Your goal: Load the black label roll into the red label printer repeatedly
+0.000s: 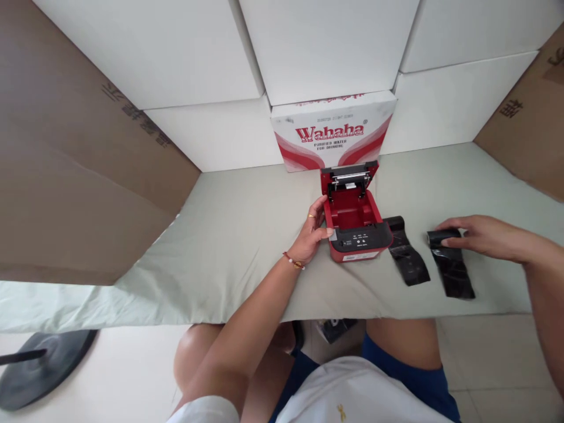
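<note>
A small red printer (356,226) with its lid open stands on the table covered by a pale green cloth (229,247). My left hand (314,232) holds the printer's left side, thumb on its front corner. Two black rolls lie partly unrolled to the right of the printer. The nearer roll (405,252) lies untouched beside the printer. My right hand (476,235) rests on the rolled end of the farther black roll (452,267), fingers curled over it.
A red and white Wahaha carton (332,132) stands just behind the printer. White boxes form the back wall, brown cardboard panels flank both sides. A dark round stand base (44,364) lies on the floor at lower left.
</note>
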Demonstrator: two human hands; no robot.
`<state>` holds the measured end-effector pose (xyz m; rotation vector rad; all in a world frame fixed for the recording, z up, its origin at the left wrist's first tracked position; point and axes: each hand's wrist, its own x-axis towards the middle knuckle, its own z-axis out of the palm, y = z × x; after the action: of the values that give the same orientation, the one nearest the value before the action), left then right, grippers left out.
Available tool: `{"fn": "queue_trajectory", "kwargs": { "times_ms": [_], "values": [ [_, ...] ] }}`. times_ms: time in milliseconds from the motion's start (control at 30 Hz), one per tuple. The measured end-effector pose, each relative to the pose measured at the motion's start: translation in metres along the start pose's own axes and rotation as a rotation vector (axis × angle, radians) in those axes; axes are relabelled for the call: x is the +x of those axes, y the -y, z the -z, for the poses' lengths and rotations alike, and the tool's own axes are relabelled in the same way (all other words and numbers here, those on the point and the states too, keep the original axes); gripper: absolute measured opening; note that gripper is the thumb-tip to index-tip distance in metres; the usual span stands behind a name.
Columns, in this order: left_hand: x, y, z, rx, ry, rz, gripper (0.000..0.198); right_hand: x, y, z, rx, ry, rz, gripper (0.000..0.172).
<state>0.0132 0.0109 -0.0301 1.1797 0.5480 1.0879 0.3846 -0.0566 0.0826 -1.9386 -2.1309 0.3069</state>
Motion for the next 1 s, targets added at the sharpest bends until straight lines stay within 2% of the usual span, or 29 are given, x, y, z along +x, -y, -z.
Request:
{"fn": "queue_trajectory", "kwargs": {
  "times_ms": [167, 333, 467, 533, 633, 733, 800, 1000],
  "values": [
    [-0.001, -0.004, 0.002, 0.018, -0.004, 0.01, 0.095, 0.021, 0.033, -0.025, -0.084, 0.027, -0.114, 0.053],
    [-0.002, -0.006, 0.004, 0.043, 0.001, 0.032, 0.094, 0.027, 0.066, -0.053, -0.222, 0.114, -0.175, 0.072],
    [-0.002, -0.006, 0.003, 0.04, 0.019, 0.019, 0.092, 0.027, 0.079, -0.07, -0.244, 0.142, -0.175, 0.057],
    [-0.002, -0.006, 0.003, 0.048, 0.02, 0.018, 0.091, 0.028, 0.073, -0.071, -0.232, 0.143, -0.162, 0.056],
    [-0.002, -0.006, 0.002, 0.031, 0.015, 0.025, 0.09, 0.031, 0.051, -0.062, -0.202, 0.118, -0.12, 0.06],
    [-0.001, -0.006, 0.003, 0.011, 0.014, 0.028, 0.091, 0.035, 0.025, -0.05, -0.161, 0.097, -0.042, 0.053],
    [-0.001, -0.006, 0.003, 0.019, 0.015, 0.029, 0.091, 0.039, 0.012, -0.046, -0.131, 0.129, 0.025, 0.048],
    [-0.001, -0.008, 0.004, 0.059, 0.029, 0.003, 0.09, 0.042, 0.005, -0.055, -0.084, 0.232, 0.106, 0.046]
  ]
}}
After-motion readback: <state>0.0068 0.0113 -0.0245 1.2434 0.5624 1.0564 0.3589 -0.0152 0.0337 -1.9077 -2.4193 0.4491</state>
